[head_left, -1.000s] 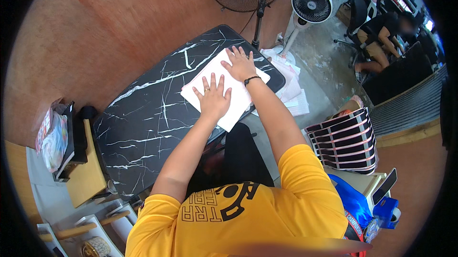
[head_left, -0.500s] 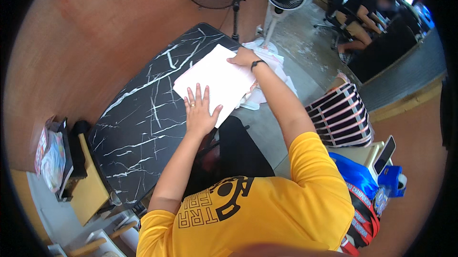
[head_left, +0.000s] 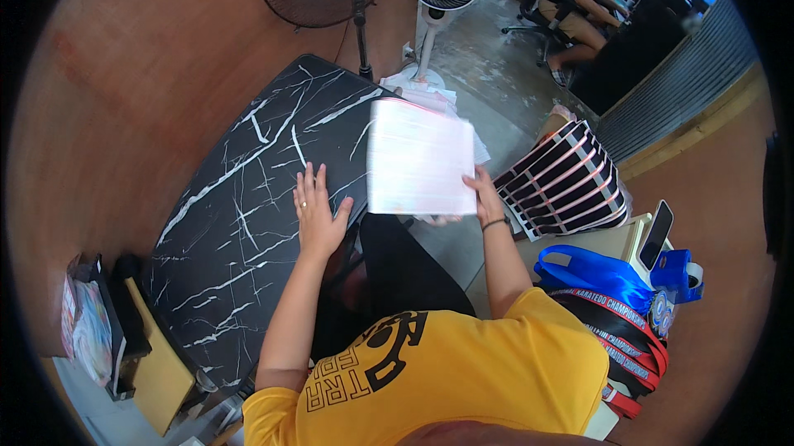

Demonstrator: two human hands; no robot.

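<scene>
The right hand [head_left: 481, 198] holds a grip on the white paper stack [head_left: 418, 160], lifted off the black marble desk [head_left: 240, 223]. The left hand [head_left: 317, 214] lies flat, fingers spread, on the desk.

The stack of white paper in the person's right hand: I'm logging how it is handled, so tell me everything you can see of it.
The stack of white paper is a thick rectangular sheaf, its face plain white, with a thin pinkish-red line along its top edge. It is lifted off the black marble-look table and tilted up toward the camera. The right hand grips its lower right corner; the left hand lies flat on the table, apart from it. More loose papers lie behind it.
</scene>
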